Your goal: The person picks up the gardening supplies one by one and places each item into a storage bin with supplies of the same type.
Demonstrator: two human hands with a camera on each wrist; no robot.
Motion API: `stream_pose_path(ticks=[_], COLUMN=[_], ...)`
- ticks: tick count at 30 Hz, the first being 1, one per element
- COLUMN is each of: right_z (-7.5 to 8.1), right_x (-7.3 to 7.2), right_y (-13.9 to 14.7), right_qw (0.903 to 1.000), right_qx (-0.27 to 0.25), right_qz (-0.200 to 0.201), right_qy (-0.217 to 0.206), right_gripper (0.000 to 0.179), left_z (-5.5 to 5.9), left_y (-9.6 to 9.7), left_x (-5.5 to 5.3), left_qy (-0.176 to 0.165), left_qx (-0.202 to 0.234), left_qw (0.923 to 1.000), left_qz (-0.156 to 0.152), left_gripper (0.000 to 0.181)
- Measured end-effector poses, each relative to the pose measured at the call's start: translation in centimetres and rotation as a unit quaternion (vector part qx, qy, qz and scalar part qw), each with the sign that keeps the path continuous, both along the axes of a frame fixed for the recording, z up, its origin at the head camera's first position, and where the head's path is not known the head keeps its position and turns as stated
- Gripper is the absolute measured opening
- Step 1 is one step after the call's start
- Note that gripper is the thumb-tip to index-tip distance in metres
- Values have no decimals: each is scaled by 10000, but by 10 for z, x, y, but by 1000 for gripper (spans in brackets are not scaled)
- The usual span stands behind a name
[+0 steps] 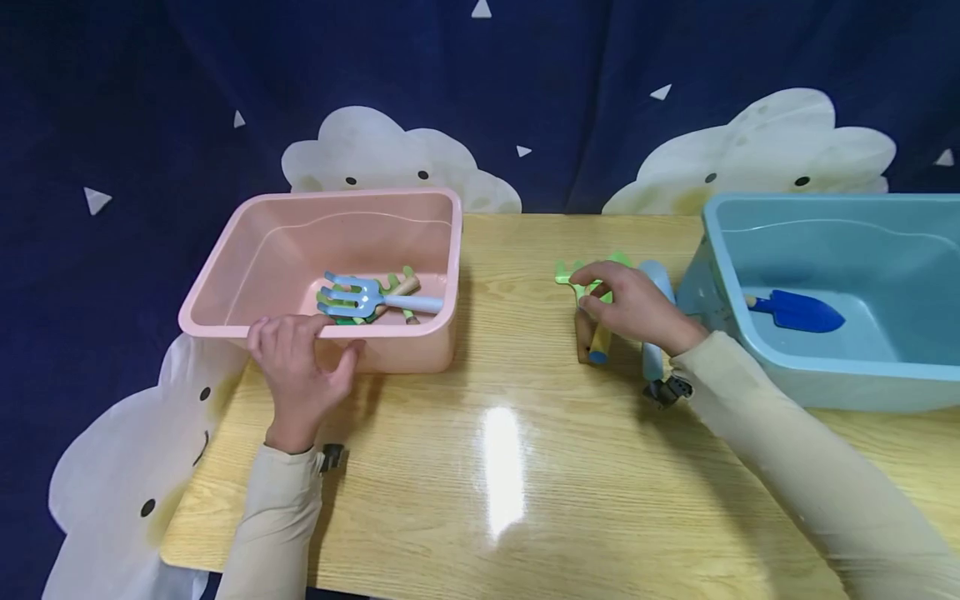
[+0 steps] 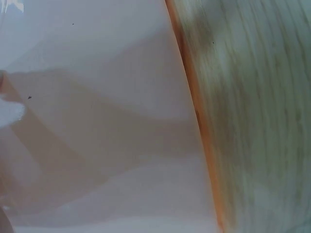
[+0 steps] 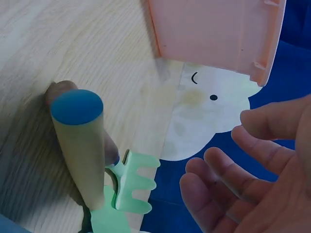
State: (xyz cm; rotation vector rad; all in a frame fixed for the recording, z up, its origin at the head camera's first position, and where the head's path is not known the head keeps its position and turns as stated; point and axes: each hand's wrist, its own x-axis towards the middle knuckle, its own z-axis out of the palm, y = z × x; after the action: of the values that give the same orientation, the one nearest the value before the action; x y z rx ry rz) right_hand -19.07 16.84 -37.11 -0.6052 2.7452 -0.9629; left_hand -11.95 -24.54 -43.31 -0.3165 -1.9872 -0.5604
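Loosely bent and empty, the right hand (image 1: 637, 307) hangs over a green-headed tool (image 1: 601, 338).

Thumb and fingers stand part-open; the right wrist view shows a gap between the fingertips and the tool's wooden handle (image 3: 77, 155). Its blue-capped end lies on the person's side of the fingertips, and its long axis runs away from the person toward the green head. Just left, a light-green rake (image 3: 133, 187) lies nearly parallel; to the right, a light-blue tool (image 1: 653, 362) lies partly under the hand. The left hand (image 1: 300, 358), well apart from these, grips the pink bin (image 1: 405, 354) by its near rim, thumb outside. That bin holds a light-blue fork (image 1: 363, 297) among other tools; the blue bin (image 1: 862, 387), rightward, holds a blue trowel (image 1: 807, 312).
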Motion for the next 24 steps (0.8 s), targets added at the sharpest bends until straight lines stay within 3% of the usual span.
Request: stream_pose_path(ticks=[7,15,24], right_z=[-5,-27,-43], right_x=[-2,-6,-7], right_y=[5,6,8], right_qw=[9996,9962,9922], right_qx=[37,-248,94], right_qz=[-139,-494,-394], right_qy=[-252,-672,-1178], right_gripper=[35,35,41], left_z=[0,2,-1], left_y=[0,1,1], left_x=[0,-3,-3], left_qy=[95,159,180], left_qx=[-4,-11,6], left_qw=[9999,9999,9998], left_qz=[35,33,-1], left_gripper=[43,42,40])
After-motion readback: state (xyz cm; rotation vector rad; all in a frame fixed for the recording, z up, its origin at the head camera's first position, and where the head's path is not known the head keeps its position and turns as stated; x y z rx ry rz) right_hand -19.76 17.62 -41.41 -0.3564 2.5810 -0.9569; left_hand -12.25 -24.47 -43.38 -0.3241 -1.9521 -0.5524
